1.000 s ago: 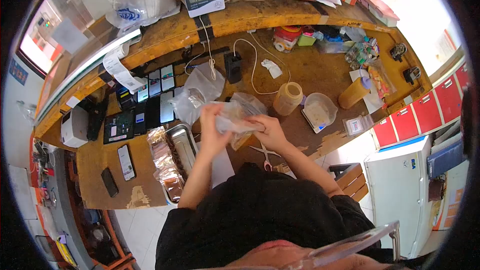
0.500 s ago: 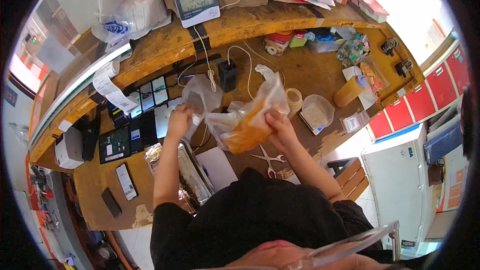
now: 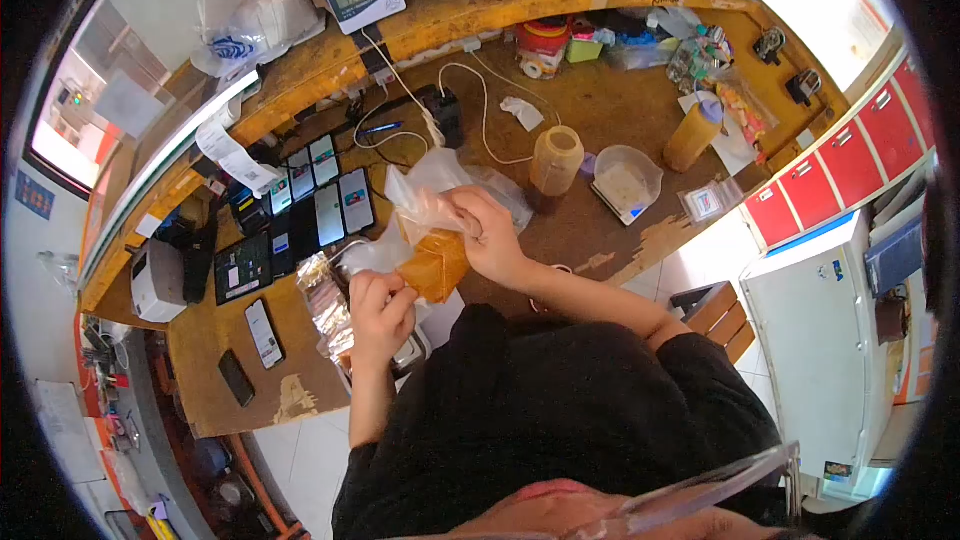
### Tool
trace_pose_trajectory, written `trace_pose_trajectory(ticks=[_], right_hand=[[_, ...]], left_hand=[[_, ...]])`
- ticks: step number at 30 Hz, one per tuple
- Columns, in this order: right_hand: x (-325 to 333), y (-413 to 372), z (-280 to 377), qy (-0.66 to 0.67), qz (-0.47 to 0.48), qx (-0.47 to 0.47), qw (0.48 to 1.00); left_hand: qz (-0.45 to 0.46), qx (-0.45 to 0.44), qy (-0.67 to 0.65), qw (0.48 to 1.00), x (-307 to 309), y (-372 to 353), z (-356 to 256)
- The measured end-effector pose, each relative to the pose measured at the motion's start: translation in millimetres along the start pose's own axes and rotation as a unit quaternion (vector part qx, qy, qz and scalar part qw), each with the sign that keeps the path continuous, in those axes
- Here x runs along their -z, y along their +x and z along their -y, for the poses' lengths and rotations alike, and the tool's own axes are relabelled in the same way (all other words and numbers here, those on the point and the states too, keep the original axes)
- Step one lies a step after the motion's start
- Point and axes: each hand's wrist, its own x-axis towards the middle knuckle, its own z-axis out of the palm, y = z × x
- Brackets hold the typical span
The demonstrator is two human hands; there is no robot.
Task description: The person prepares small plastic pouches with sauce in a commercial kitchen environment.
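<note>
A clear plastic bag [image 3: 435, 265] with orange-brown sauce in its lower part hangs in front of my chest. My right hand [image 3: 490, 240] is closed around the bag's gathered upper part. Fingers curled, my left hand [image 3: 380, 315] pinches at the bag's lower left side; its fingertips are partly hidden. Just left of that hand lies crumpled foil [image 3: 325, 305] over a metal tray, mostly covered by my arm. Beyond my right hand stands an open squeeze bottle [image 3: 557, 162] with brown sauce.
A plastic tub [image 3: 628, 180] and a capped sauce bottle [image 3: 693, 137] stand on the right. Several phones [image 3: 328, 213] lie at left, with a cable [image 3: 487, 130] behind. A raised shelf [image 3: 480, 18] curves along the back.
The sauce bag has moved left and lower with my right hand. My left hand has come down and toward it, away from the other clear plastic. The view has shifted slightly.
</note>
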Motion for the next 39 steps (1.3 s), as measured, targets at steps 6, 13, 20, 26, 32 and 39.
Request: trace_pose_trajectory(ticks=[6,13,20,26,32,39], right_hand=[[14,-42,23,-0.144,0.344,0.178,0.911],[30,-58,53,-0.323,0.470,0.148,0.808],[27,-73,23,-0.457,0.498,-0.118,0.727],[35,-73,30,-0.344,0.405,-0.149,0.834],[83,-59,75,-0.044,0.268,0.072,0.960],[181,-65,26,-0.124,0.080,-0.156,0.977]], left_hand=[[0.000,0.052,-0.027,0.998,7,-23,-14],[0.164,-0.026,-0.114,0.980,-2,-25,-35],[0.183,-0.101,-0.206,0.956,-19,-20,-46],[0.108,-0.017,-0.178,0.978,-30,-9,-22],[-0.004,0.052,-0.105,0.993,-12,20,36],[-0.137,0.124,-0.014,0.983,-44,29,105]])
